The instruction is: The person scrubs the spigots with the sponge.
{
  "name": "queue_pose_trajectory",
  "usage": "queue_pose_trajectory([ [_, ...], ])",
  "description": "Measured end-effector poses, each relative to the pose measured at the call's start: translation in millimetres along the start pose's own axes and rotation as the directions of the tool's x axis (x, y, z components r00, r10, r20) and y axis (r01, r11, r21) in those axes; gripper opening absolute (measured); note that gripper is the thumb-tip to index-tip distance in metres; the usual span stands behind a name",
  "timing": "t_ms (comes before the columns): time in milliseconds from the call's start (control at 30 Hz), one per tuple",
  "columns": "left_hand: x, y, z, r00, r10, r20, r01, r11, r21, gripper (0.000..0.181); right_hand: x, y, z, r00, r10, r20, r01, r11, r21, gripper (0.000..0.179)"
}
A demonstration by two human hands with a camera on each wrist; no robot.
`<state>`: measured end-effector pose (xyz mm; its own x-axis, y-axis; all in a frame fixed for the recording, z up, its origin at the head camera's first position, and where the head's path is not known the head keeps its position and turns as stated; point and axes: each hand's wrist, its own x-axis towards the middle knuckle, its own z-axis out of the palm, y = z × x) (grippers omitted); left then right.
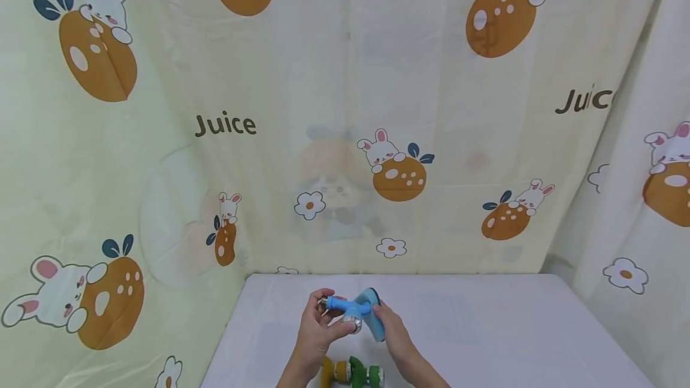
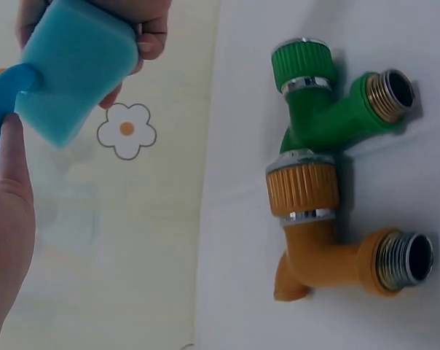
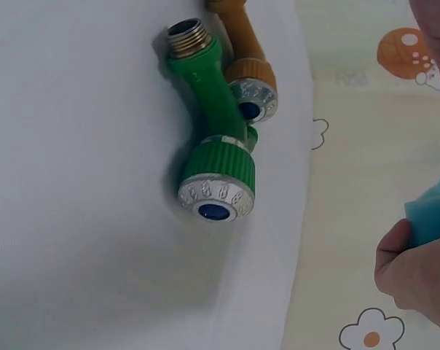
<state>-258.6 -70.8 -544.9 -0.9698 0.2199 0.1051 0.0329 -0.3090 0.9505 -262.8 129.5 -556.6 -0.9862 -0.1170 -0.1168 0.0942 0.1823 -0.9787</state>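
Observation:
My left hand [image 1: 314, 331] grips a blue water tap [image 1: 338, 303] above the table, its threaded metal end near the fingers and its silver-capped knob by the thumb. A light blue sponge [image 1: 377, 323] is held in my right hand [image 1: 397, 335], up against the tap's spout side. In the left wrist view the spout tip overlaps the face of the sponge [image 2: 78, 69]. Below the hands a green tap [image 2: 311, 109] and an orange tap [image 2: 315, 251] lie side by side on the table.
The white-covered table [image 1: 485, 322] spreads under the hands. Behind it and at both sides hangs a cream curtain [image 1: 302, 76] printed with rabbits, orange fruit and flowers.

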Motion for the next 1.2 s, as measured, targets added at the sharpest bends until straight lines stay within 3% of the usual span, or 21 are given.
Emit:
queue_pose_trajectory([
  [167, -1.2, 0.9, -0.8, 0.999, -0.039, 0.033, 0.033, 0.989, 0.147, 0.056, -2.0, -2.9, -0.5, 1.000, 0.011, 0.005, -0.011, 0.998, 0.067, 0.078],
  [300, 0.7, 0.9, -3.4, 0.992, -0.100, 0.072, 0.078, 0.963, 0.257, 0.056, -0.9, -2.0, -1.2, 1.000, 0.026, 0.000, -0.026, 0.996, 0.085, 0.081],
  [400, 0.7, 0.2, -3.7, 0.979, -0.157, 0.132, 0.106, 0.938, 0.331, 0.058, -1.2, -1.5, -2.3, 1.000, 0.014, 0.004, -0.014, 0.994, 0.109, 0.083],
  [567, -1.4, -4.3, 1.5, 0.957, -0.159, 0.244, 0.042, 0.905, 0.424, 0.052, -1.7, -3.8, -1.5, 0.999, -0.042, 0.015, 0.040, 0.990, 0.136, 0.084],
  [667, -1.1, -6.5, 3.8, 0.959, -0.143, 0.246, 0.028, 0.908, 0.419, 0.056, -3.4, -5.8, 1.1, 0.995, -0.062, -0.074, 0.069, 0.993, 0.092, 0.080],
  [733, 0.2, -7.0, 3.8, 0.971, -0.133, 0.197, 0.044, 0.915, 0.402, 0.059, -6.6, -7.2, 3.5, 0.981, -0.098, -0.166, 0.106, 0.994, 0.037, 0.074],
  [833, 2.5, -6.7, 2.6, 0.993, -0.102, 0.066, 0.069, 0.922, 0.382, 0.066, -14.3, -9.4, 9.3, 0.935, -0.228, -0.273, 0.219, 0.974, -0.062, 0.057],
  [900, 4.2, -6.1, 1.5, 0.997, -0.076, -0.033, 0.082, 0.923, 0.377, 0.067, -20.2, -11.5, 14.4, 0.894, -0.348, -0.282, 0.327, 0.937, -0.121, 0.051],
  [1000, 5.4, -6.8, 0.1, 0.992, -0.051, -0.114, 0.093, 0.912, 0.399, 0.062, -27.6, -12.8, 23.1, 0.841, -0.489, -0.231, 0.454, 0.871, -0.190, 0.050],
  [1067, 5.4, -8.1, -0.1, 0.992, -0.041, -0.116, 0.088, 0.894, 0.439, 0.052, -30.5, -12.5, 27.9, 0.821, -0.540, -0.185, 0.503, 0.838, -0.211, 0.052],
  [1200, 4.5, -10.1, -0.6, 0.998, -0.048, -0.034, 0.059, 0.854, 0.516, 0.037, -33.1, -10.9, 32.8, 0.826, -0.549, -0.132, 0.516, 0.828, -0.217, 0.051],
])
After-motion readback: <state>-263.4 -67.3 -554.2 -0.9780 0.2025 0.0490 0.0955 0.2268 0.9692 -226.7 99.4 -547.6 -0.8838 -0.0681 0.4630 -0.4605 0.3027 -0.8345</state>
